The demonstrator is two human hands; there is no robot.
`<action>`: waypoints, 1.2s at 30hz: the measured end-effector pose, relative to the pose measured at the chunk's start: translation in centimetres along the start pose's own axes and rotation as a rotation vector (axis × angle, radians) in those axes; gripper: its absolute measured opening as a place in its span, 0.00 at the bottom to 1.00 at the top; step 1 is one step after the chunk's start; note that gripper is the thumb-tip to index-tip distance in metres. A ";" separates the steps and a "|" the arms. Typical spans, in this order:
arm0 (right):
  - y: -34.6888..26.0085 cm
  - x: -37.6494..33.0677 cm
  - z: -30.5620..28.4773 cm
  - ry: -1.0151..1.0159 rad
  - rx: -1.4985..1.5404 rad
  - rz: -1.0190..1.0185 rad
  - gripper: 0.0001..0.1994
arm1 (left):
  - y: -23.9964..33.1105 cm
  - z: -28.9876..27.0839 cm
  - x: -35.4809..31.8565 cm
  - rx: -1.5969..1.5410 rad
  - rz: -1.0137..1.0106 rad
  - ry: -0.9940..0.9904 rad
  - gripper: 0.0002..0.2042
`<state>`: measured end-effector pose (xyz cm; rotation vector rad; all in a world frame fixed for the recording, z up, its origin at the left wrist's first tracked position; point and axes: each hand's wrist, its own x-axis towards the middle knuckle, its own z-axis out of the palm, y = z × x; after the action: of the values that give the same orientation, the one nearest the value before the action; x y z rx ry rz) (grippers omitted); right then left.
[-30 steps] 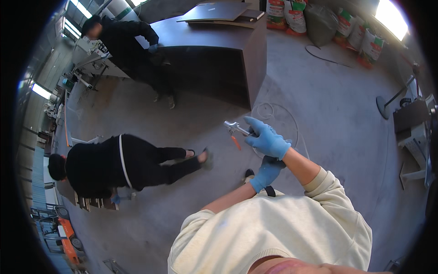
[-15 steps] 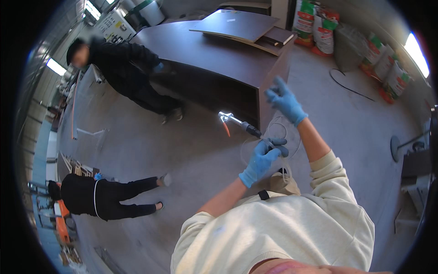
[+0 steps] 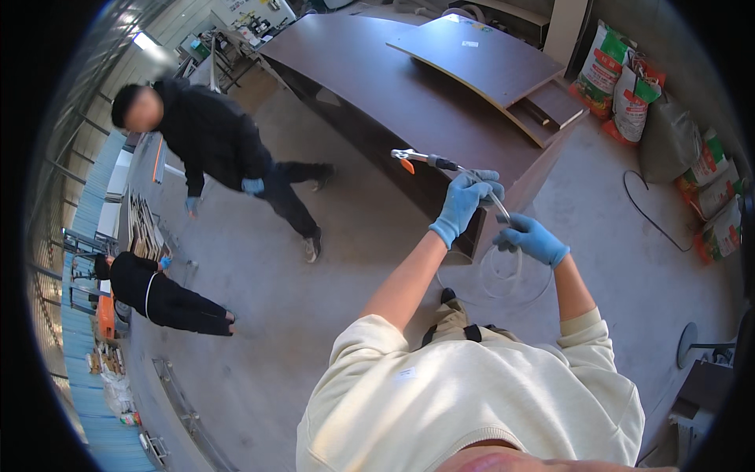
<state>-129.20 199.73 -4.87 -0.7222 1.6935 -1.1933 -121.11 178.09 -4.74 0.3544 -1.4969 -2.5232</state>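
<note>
My left hand (image 3: 465, 202), in a blue glove, grips the dark handle of a metal air blow gun (image 3: 425, 160) with an orange trigger, its nozzle pointing left over the dark brown desk (image 3: 370, 86). My right hand (image 3: 533, 238), also blue-gloved, holds the clear hose (image 3: 503, 271) just behind the gun; the hose hangs down in a loop in front of my legs. Both forearms reach out from cream sleeves.
A curved brown panel (image 3: 480, 59) lies on the desk top. Printed sacks (image 3: 621, 86) lean at the wall on the right. A person in black (image 3: 212, 145) walks on the grey floor to the left; another person in black (image 3: 157, 295) crouches further left by metal racks.
My view has swung toward the desk. My left hand has moved up onto the gun handle and my right hand has dropped down to the hose. The standing person has stepped away from the desk.
</note>
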 end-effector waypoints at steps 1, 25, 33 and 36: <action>0.9 0.9 0.5 0.026 0.042 -0.012 0.25 | -0.1 -1.2 2.2 -0.023 -0.017 -0.033 0.17; 8.7 16.9 -11.3 0.704 -0.805 0.268 0.18 | -9.4 -7.3 0.9 0.342 0.071 0.276 0.18; 8.3 18.7 -15.5 0.611 -0.813 0.213 0.29 | -23.8 -7.3 -29.1 0.071 -0.400 1.027 0.14; 7.5 16.7 -14.9 0.547 -0.913 0.201 0.38 | -30.4 -6.5 -38.4 -0.094 -0.649 1.292 0.16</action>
<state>-149.40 194.25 -15.85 -0.7486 2.7455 -0.4319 -83.69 197.75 -30.30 2.1543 -0.7327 -1.7979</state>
